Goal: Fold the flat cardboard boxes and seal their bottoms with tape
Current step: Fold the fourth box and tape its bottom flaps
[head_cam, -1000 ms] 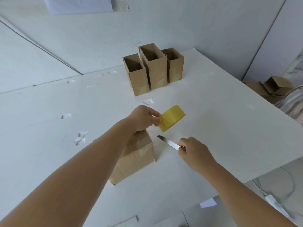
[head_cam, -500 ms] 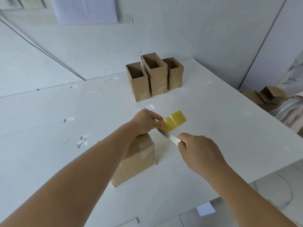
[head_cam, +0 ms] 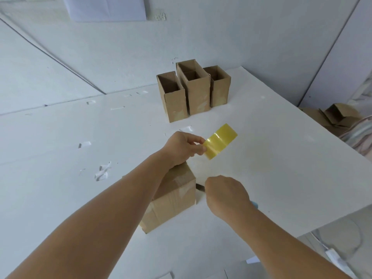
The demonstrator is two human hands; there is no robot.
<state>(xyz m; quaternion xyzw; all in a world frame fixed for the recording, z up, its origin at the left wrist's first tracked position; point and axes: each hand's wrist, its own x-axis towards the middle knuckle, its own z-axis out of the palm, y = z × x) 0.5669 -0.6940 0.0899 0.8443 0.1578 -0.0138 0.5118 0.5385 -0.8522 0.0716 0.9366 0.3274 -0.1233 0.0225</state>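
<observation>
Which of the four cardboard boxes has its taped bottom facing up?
The near box under the left forearm, closed face up; the three far boxes stand open-topped.

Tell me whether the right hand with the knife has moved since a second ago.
Yes. The right hand has pulled back toward the person: its knife was up near the tape roll, and now sits beside the near box.
</observation>
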